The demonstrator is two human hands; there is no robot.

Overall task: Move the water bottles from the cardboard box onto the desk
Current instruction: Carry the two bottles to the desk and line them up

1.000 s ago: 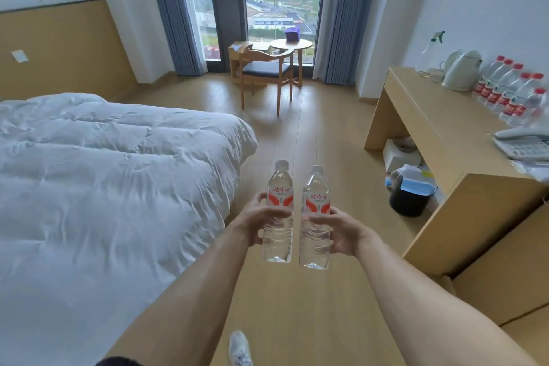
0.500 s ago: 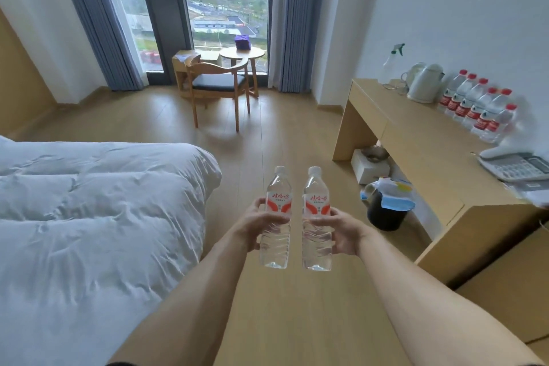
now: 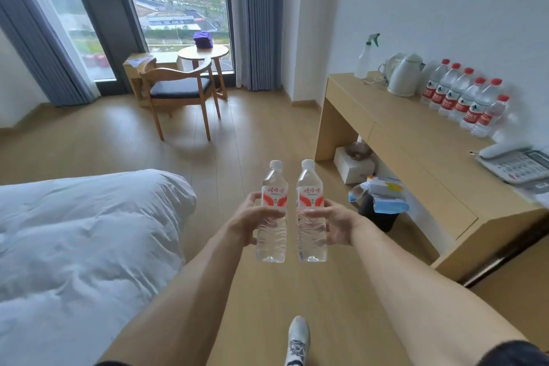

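My left hand [image 3: 252, 218] grips one bottle [image 3: 273, 211], my right hand [image 3: 332, 221] the other [image 3: 310, 211], both upright, side by side, mid-body. They look full, so fairly heavy; thin ribbed plastic should dent, so grip firm below the label. Surface [image 3: 416, 140] lies ahead-right.

two clear bottles [image 3: 272, 211] | white caps, red-white labels | upright, side by side, held mid-air | desk [image 3: 416, 140] right

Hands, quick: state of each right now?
Left hand: holding the left bottle, fingers curled round it.
Right hand: holding the right bottle, same grip.
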